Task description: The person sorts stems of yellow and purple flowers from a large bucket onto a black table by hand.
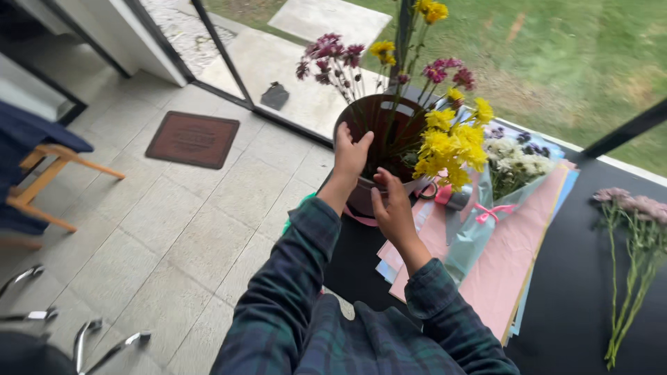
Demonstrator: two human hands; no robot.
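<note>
A dark brown round pot [379, 121] stands at the near-left corner of a black table [583, 278] and holds tall stems of purple and yellow flowers [445, 142]. My left hand [349, 154] grips the pot's left rim, fingers curled over the edge. My right hand [393, 207] rests against the pot's front wall, low down, palm toward it. Both arms wear dark green plaid sleeves.
Pink and blue wrapping sheets [500, 257] lie on the table with a wrapped bouquet [511, 167] tied by a pink ribbon. Loose pale pink stems [629, 257] lie at right. A brown doormat [193, 139], a wooden stool [42, 180] and metal chair legs [90, 337] occupy the tiled floor.
</note>
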